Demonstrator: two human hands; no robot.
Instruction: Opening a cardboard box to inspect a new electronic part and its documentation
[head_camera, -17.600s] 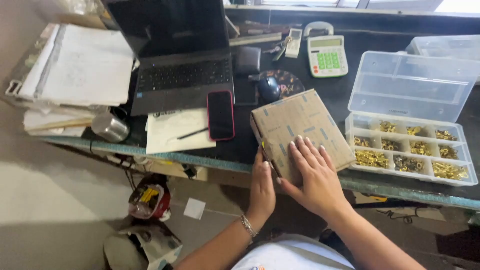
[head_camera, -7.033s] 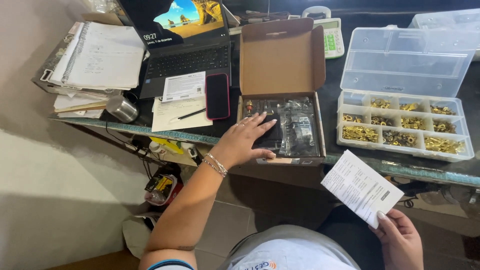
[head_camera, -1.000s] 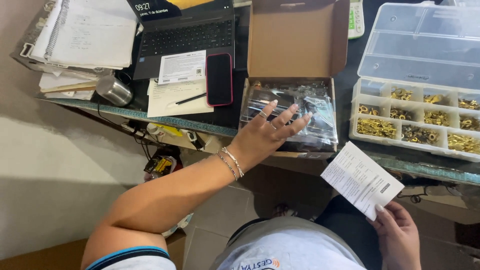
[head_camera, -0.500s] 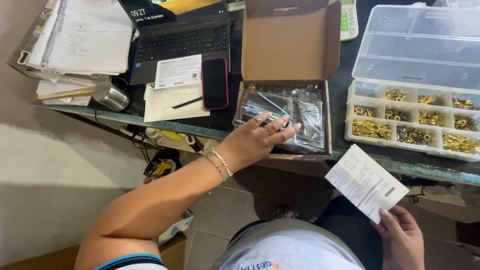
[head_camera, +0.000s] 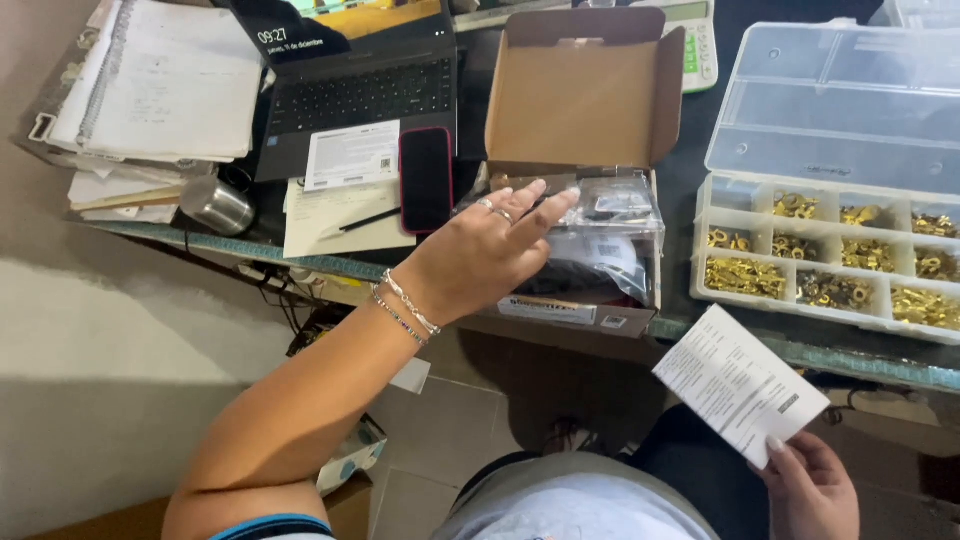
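Observation:
My left hand (head_camera: 490, 250) reaches over the open cardboard box (head_camera: 585, 100) with fingers spread, the fingertips on the clear plastic bags (head_camera: 610, 240) of dark parts that fill it. The box lid stands upright behind. I cannot tell whether the fingers grip a bag. My right hand (head_camera: 815, 490) is low at the right, below the table edge, pinching a white printed leaflet (head_camera: 740, 385) by its lower corner.
A clear organiser case (head_camera: 830, 250) with brass parts lies open to the right of the box. Left of the box are a phone (head_camera: 427, 178), a laptop (head_camera: 350, 85), papers with a pen (head_camera: 345, 215), a metal cup (head_camera: 217, 207) and a paper stack (head_camera: 160, 90).
My left hand has lifted slightly and stretched its fingers further across the plastic bags in the box. The view has shifted a little. My right hand keeps the leaflet.

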